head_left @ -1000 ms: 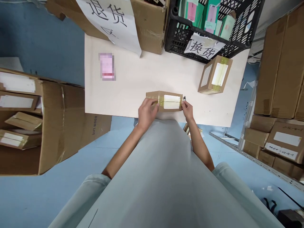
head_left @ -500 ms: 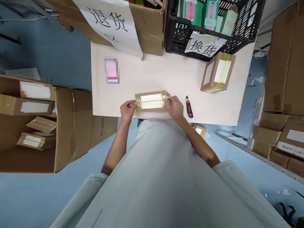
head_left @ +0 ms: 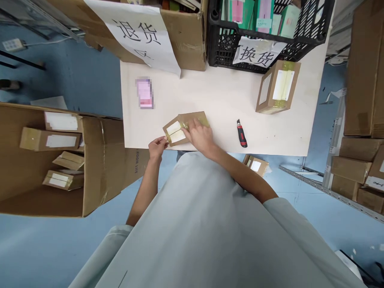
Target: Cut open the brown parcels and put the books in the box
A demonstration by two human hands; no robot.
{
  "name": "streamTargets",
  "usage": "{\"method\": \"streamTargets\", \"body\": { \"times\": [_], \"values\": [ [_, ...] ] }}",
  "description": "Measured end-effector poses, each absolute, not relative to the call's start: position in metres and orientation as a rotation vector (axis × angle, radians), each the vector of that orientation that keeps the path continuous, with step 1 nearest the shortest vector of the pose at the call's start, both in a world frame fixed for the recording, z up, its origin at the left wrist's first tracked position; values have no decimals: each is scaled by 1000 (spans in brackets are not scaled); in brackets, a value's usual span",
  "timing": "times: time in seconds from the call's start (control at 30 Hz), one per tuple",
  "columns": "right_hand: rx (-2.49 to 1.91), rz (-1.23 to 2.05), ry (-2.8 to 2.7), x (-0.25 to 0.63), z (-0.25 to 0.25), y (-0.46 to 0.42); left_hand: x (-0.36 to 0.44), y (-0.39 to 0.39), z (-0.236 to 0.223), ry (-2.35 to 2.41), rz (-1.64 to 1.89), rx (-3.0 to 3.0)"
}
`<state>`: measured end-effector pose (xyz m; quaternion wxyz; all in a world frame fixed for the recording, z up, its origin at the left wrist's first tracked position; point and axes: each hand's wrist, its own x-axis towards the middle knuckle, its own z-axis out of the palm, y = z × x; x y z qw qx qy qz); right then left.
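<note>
A small cardboard box [head_left: 186,117] lies near the front edge of the white table, its flap [head_left: 175,131] swung out to the left at an angle. A white label and yellowish tape cover that flap. My left hand [head_left: 158,147] is closed in a pinch at the flap's lower left corner. Over the box's middle is my right hand [head_left: 200,138], its fingers bent onto the cardboard and tape where flap and box meet. It hides part of the box and whatever is inside. To the right lies a red and black utility knife [head_left: 241,134].
A taped carton [head_left: 279,88] stands at the table's right. Behind are a black crate [head_left: 223,48] with green boxes and a large carton [head_left: 189,40] bearing a paper sign. A pink, pixelated item [head_left: 145,93] lies at left. A big open carton [head_left: 102,172] holds several small boxes.
The box's labelled side has folded out to the left. My right hand has moved left from the box's right end onto its middle. My left hand has shifted slightly down and left.
</note>
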<state>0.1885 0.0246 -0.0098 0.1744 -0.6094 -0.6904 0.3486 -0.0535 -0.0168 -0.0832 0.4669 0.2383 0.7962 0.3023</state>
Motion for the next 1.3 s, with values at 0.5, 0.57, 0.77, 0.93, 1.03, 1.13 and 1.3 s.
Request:
{"method": "streamTargets", "body": {
  "times": [0.5, 0.57, 0.77, 0.93, 1.03, 1.13, 1.3],
  "values": [
    [-1890, 1294, -1324, 358, -61, -17, 25, -27, -62, 1822, 650, 1118],
    [-1911, 1320, -1286, 356, -56, -38, 20, -44, -60, 1790, 612, 1101],
    [-1961, 1375, -1288, 356, -50, -75, 18, -81, -62, 1785, 540, 1064],
    [-1957, 1354, -1271, 355, -49, -71, 21, -78, -60, 1766, 548, 1070],
    [-1941, 1314, -1303, 353, -52, -55, 23, -61, -59, 1784, 579, 1080],
    [-1943, 1236, -1377, 350, -57, -31, 25, -34, -57, 1822, 598, 1106],
    [-2010, 1143, -1517, 347, -63, 22, 27, 19, -56, 1869, 577, 1145]
  ]
}}
